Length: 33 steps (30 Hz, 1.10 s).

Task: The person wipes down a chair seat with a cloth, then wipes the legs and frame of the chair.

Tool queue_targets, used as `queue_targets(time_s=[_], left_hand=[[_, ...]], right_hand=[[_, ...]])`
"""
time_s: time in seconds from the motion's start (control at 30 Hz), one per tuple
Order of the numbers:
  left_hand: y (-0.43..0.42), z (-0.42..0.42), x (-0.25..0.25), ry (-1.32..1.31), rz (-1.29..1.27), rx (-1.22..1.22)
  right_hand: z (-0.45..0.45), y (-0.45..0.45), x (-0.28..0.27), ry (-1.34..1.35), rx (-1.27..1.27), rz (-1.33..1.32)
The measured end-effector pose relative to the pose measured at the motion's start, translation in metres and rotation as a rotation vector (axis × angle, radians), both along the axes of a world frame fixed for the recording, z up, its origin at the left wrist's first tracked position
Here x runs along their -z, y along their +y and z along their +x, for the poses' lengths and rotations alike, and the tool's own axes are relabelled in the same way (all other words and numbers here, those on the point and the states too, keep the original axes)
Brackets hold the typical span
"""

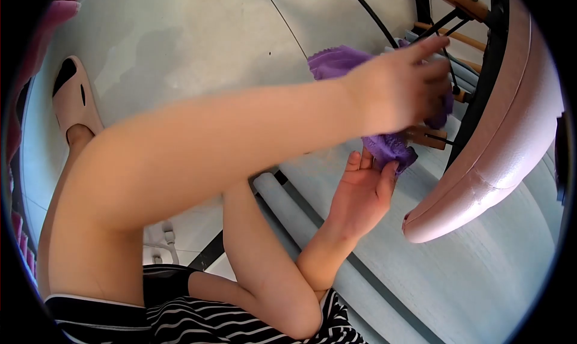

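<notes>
A purple cloth (pixel 339 60) with a scalloped edge is bunched around the underside of a tipped chair. My left hand (pixel 399 88), slightly blurred, reaches across from the left with its fingers curled on the cloth beside the chair's wooden legs and black rods. One of its fingers sticks out toward the rods. Below it, my right hand (pixel 363 194) is palm up and grips a hanging end of the same cloth between thumb and fingers. The chair has a pink padded seat (pixel 481 188) with a shiny surface. My left hand hides part of the cloth and a wooden leg (pixel 428 138).
A foot in a pink slipper (pixel 78 97) rests on the pale tiled floor (pixel 198 37) at the left. White plugs and cable (pixel 165 242) lie on the floor below my left arm. A pale blue ridged surface (pixel 384 272) spreads under the chair.
</notes>
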<state>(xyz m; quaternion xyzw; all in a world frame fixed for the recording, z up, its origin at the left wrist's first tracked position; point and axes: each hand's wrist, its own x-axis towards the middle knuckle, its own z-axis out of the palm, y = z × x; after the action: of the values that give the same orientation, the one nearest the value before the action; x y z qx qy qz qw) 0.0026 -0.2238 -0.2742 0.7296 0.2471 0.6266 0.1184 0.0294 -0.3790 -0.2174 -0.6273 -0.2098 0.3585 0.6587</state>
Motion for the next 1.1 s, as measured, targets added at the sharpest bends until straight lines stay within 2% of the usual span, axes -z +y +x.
queue_targets(time_s=[0.13, 0.17, 0.27, 0.37, 0.47, 0.67, 0.77, 1.1], left_hand=[[0.02, -0.027, 0.023, 0.089, 0.068, -0.144], [0.017, -0.023, 0.027, 0.011, 0.084, -0.181], [0.008, -0.012, 0.019, -0.011, -0.001, -0.163], [-0.002, -0.008, 0.004, 0.084, -0.123, -0.094], [-0.017, -0.002, -0.014, 0.117, -0.095, 0.048], [-0.009, 0.002, 0.009, -0.086, -0.082, 0.0], [0.002, -0.009, 0.033, -0.183, -0.264, 0.085], [-0.025, -0.038, 0.049, -0.513, -0.919, 0.354]], right_hand=[[-0.007, 0.005, 0.004, 0.014, 0.052, -0.028], [-0.008, 0.006, 0.005, 0.019, 0.05, -0.04], [-0.009, 0.008, 0.006, -0.003, 0.063, -0.055], [-0.006, 0.006, 0.007, 0.002, -0.035, -0.016], [-0.01, 0.01, 0.011, -0.072, 0.054, -0.035], [-0.007, 0.009, 0.006, 0.004, 0.039, -0.052], [-0.008, 0.011, 0.008, 0.017, 0.067, -0.076], [-0.003, 0.008, 0.014, 0.018, 0.05, -0.107]])
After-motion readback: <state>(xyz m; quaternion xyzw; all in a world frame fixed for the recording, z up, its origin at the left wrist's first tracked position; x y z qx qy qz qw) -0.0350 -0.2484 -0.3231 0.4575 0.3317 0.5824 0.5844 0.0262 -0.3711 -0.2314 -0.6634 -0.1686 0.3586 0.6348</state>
